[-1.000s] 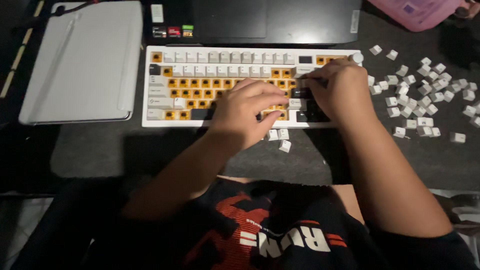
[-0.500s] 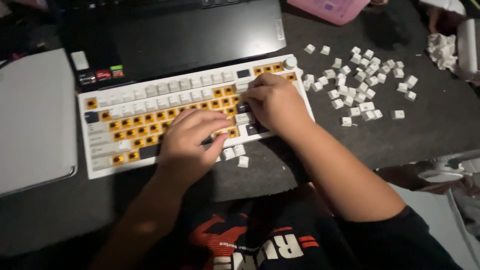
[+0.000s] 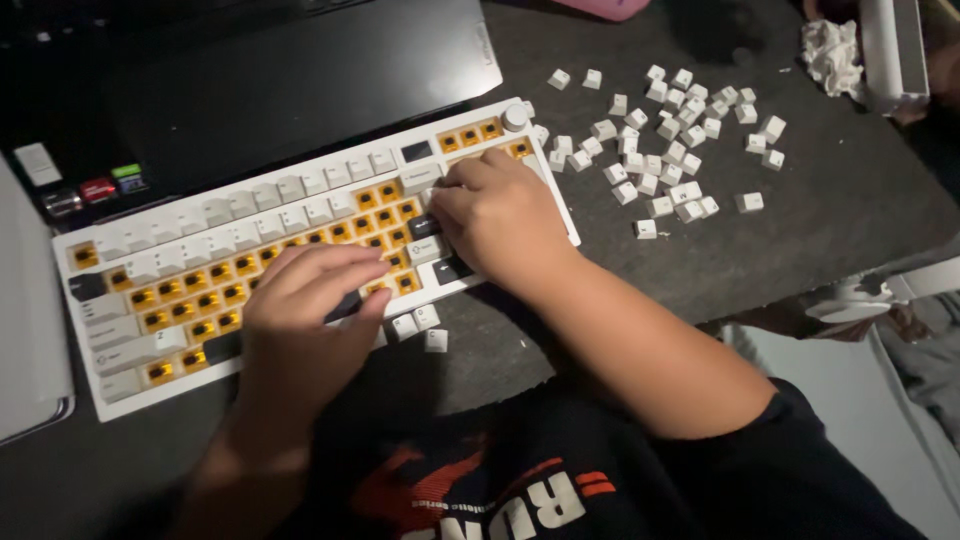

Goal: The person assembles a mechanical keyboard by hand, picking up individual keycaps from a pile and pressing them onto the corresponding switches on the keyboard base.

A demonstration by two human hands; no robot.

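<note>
Desk mat (image 3: 800,250), dark, bears a white keyboard (image 3: 290,250) lying tilted, many orange switches bare, white caps filling its upper rows; left hand (image 3: 300,330) rests flat on the lower middle, fingers loosely spread and clasping nothing; right hand (image 3: 500,215) curls over the right end, fingertips pressing among the keys, whether it pinches a cap I cannot tell; loose white keycaps (image 3: 665,135) lie scattered right of the board, three more (image 3: 420,325) just below its front edge; bare mat stays open beyond the scatter.
</note>
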